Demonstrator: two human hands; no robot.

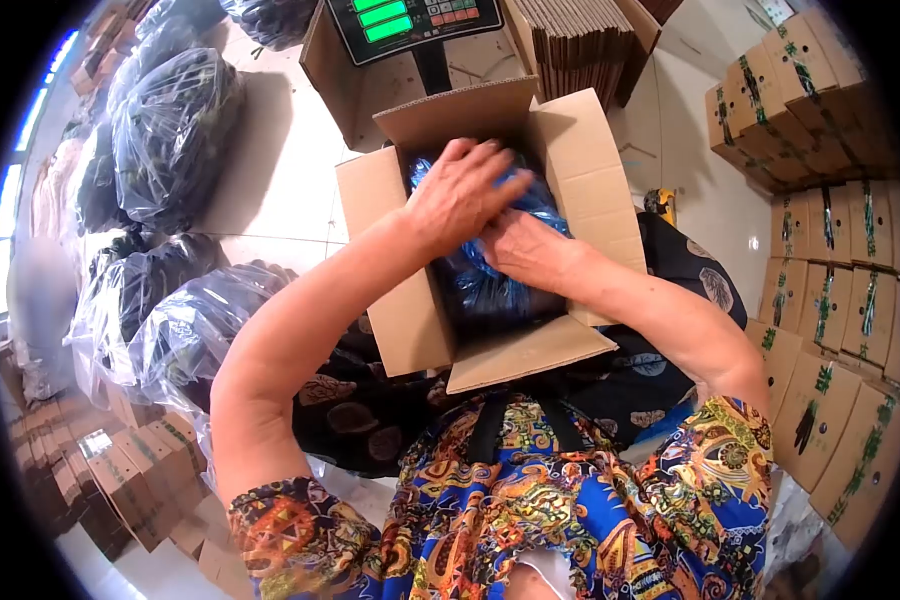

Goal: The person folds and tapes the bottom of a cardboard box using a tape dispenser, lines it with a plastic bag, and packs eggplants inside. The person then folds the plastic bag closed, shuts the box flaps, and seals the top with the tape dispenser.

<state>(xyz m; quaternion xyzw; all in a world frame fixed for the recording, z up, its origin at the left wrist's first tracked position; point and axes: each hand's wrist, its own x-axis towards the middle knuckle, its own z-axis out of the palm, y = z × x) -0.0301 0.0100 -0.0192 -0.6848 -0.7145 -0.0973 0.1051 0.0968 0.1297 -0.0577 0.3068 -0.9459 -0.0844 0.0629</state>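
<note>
An open cardboard box (595,165) stands in front of me with its flaps folded outward. Inside it lies a shiny blue plastic bag (480,290); its contents look dark and I cannot make them out. My left hand (460,200) is over the top of the bag, its fingers apart and slightly blurred. Just below and to the right, my right hand (525,245) is curled against the blue plastic, gripping it. The left hand partly covers the right fingertips.
A scale with a lit green display (385,20) stands behind the box, beside a stack of flat cardboard (580,45). Filled clear plastic bags (170,135) lie on the left. Closed cartons (825,275) are piled on the right. A yellow-and-black tool (662,205) lies near the box.
</note>
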